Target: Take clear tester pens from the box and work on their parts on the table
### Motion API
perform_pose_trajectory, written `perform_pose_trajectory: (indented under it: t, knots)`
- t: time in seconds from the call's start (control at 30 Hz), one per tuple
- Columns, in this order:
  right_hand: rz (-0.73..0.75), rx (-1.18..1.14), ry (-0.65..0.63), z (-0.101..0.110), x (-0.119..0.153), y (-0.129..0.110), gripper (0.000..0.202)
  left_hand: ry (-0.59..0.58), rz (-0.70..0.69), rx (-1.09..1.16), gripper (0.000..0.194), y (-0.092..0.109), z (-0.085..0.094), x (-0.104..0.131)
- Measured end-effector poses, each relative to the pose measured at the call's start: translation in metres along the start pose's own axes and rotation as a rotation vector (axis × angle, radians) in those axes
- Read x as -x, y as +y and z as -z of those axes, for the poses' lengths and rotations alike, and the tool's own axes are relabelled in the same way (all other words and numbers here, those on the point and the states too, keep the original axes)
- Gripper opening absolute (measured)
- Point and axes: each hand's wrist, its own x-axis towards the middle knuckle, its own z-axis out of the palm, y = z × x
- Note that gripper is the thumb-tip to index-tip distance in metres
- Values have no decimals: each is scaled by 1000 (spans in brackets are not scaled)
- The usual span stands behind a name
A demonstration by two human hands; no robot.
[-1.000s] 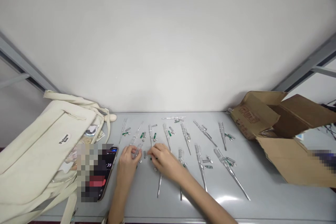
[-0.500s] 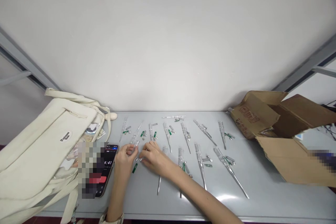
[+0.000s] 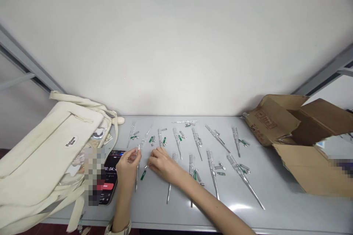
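My left hand (image 3: pixel 129 161) is closed, thumb and fingers pinching the clear handle of a tester screwdriver (image 3: pixel 137 176). Its metal blade points down toward the near table edge. Beside it my right hand (image 3: pixel 161 163) rests low over the table with its fingers curled together; whatever its fingertips hold is hidden. Small metal parts (image 3: pixel 146 167) lie by those fingertips, and a green strip (image 3: pixel 143 175) lies between the two hands. Just past the left fingertips is the clear handle of another tester screwdriver (image 3: pixel 142 142).
Several clear-handled screwdrivers (image 3: pixel 211 170) lie in two rows, with springs, green strips and small metal pieces beside them. A phone (image 3: pixel 112 159) with a running timer and a cream bag (image 3: pixel 52 139) are at the left. An open cardboard box (image 3: pixel 264 121) stands at the right.
My left hand has shifted slightly left, and the screwdriver in it now shows its blade pointing down. My right hand stays nearly in place. The camera view has shifted a little.
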Motion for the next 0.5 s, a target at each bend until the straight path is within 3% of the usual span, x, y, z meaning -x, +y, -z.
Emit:
perform_pose_trajectory:
  t: [0.37,0.5]
  knots:
    - [73,-21,-22,-1,-8,-6,16,30,-142,-44,37,-4,-3,3]
    - [87,-45,-57,-4,-11,-6,9,23,-192,-70,36,-7,-3,2]
